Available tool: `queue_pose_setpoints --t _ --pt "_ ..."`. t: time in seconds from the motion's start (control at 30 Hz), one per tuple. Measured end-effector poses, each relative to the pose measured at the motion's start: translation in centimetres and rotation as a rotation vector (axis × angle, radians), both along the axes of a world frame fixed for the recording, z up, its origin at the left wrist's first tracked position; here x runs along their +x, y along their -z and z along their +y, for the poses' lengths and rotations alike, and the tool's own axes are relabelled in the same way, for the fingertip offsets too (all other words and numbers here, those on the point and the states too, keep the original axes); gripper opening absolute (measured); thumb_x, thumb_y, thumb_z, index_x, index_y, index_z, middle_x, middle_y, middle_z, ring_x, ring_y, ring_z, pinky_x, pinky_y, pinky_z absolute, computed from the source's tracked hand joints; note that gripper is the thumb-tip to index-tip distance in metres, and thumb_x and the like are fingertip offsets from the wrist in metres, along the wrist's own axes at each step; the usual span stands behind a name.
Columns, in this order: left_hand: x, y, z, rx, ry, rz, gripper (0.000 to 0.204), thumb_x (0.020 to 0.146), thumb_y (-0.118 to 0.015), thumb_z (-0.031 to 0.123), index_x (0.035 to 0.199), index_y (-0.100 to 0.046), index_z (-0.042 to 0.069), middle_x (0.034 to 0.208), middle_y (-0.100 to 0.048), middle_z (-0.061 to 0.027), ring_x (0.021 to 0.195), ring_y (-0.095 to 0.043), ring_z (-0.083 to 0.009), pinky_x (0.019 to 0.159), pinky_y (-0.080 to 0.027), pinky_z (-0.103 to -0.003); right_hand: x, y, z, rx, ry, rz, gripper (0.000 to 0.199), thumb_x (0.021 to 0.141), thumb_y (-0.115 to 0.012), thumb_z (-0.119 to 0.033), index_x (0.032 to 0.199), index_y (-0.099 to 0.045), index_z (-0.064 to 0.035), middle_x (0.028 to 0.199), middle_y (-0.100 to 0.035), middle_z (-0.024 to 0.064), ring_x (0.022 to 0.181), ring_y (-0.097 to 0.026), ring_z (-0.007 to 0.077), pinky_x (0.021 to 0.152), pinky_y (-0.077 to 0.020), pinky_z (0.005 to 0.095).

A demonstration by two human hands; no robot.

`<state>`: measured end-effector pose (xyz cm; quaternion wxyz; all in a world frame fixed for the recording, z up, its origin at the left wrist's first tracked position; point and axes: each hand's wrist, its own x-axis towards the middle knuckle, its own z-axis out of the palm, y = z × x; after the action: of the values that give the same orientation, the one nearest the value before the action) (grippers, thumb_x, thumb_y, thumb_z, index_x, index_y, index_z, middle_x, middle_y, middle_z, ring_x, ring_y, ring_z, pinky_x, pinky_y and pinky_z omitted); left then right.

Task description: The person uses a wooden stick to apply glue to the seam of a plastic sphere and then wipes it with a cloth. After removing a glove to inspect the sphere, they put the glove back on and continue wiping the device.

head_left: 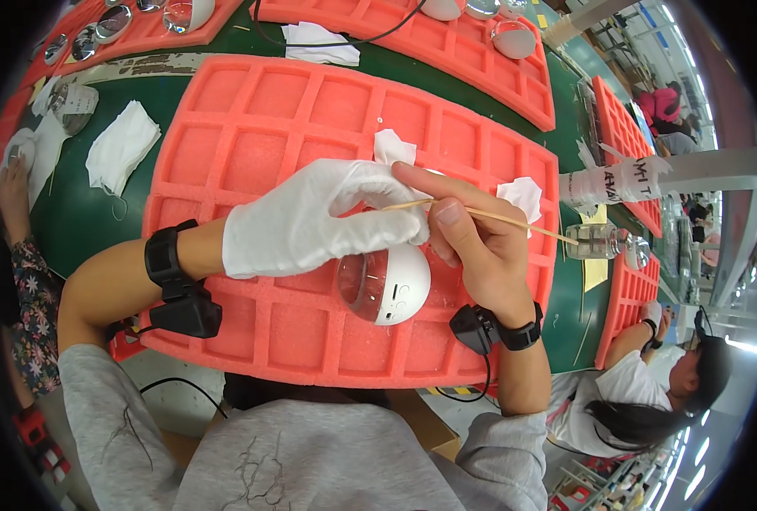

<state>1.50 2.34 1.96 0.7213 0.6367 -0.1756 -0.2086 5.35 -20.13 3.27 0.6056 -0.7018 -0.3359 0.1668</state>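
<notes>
My left hand (319, 217), in a white glove, is curled with thumb and fingertips brought together above the tray; what it grips is mostly hidden by the glove. My bare right hand (480, 243) pinches a thin wooden stick (515, 223). The stick's left end reaches into the gap between the gloved thumb and fingers; its other end points right. Just below both hands, a round device (405, 285), half white shell and half clear dome, rests on the red foam tray (297, 334). White cloth pieces (393, 148) (521, 198) lie on the tray beyond my hands.
A small glass bottle (595, 241) stands right of the tray, near a taped post (617, 180). More foam trays (446, 43) with domed parts lie at the back. White cloth (123, 146) and a clear jar (73, 106) are at left. Co-workers sit on either side.
</notes>
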Motion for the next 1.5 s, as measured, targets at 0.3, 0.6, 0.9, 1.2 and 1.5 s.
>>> queue_pose_setpoints --t 0.3,0.6,0.9,1.2,1.5 --pt "0.0 0.3 0.0 -0.046 -0.033 0.009 0.027 0.104 -0.057 0.025 0.112 -0.064 0.000 0.108 -0.069 -0.0095 0.107 -0.063 -0.0188 0.099 -0.046 -0.035 0.0 0.0 -0.2 -0.006 0.010 -0.014 0.038 0.109 -0.047 -0.015 0.139 -0.059 0.0037 0.064 -0.049 -0.0028 0.054 -0.039 0.0054 0.049 -0.0305 0.0223" --pt "0.0 0.8 -0.3 0.005 -0.054 -0.064 0.015 0.104 -0.056 0.015 0.100 -0.061 0.001 0.100 -0.066 -0.0073 0.096 -0.061 -0.0144 0.090 -0.049 -0.032 0.0 -0.6 -1.1 0.079 0.144 -0.007 0.025 0.105 -0.058 -0.013 0.121 -0.069 0.0022 0.084 -0.064 0.0012 0.065 -0.049 0.0048 0.058 -0.0415 0.0224" --pt "0.0 1.2 -0.2 0.071 -0.041 -0.223 0.012 0.102 -0.057 0.012 0.099 -0.060 0.001 0.101 -0.065 -0.0074 0.097 -0.061 -0.0173 0.093 -0.049 -0.034 0.4 0.1 -1.3 0.142 0.111 0.077 0.022 0.105 -0.058 -0.014 0.107 -0.067 0.0055 0.075 -0.063 0.0026 0.058 -0.046 0.0046 0.052 -0.0358 0.0221" --pt "0.0 1.5 -0.3 0.127 -0.027 -0.358 0.008 0.099 -0.058 0.009 0.099 -0.060 0.001 0.108 -0.066 -0.0101 0.120 -0.060 -0.0270 0.102 -0.046 -0.039 0.4 0.3 -1.2 0.131 0.094 0.102 0.026 0.107 -0.053 -0.016 0.095 -0.063 0.0047 0.068 -0.054 0.0015 0.052 -0.040 0.0053 0.047 -0.0317 0.0230" --pt "0.1 1.7 -0.1 0.157 0.007 -0.421 0.007 0.099 -0.056 0.007 0.096 -0.058 0.001 0.107 -0.064 -0.0117 0.126 -0.057 -0.0299 0.106 -0.043 -0.042 0.5 0.1 -1.1 0.139 0.071 0.248 0.029 0.109 -0.050 -0.018 0.092 -0.060 0.0031 0.065 -0.045 -0.0010 0.049 -0.031 0.0046 0.043 -0.0273 0.0220"
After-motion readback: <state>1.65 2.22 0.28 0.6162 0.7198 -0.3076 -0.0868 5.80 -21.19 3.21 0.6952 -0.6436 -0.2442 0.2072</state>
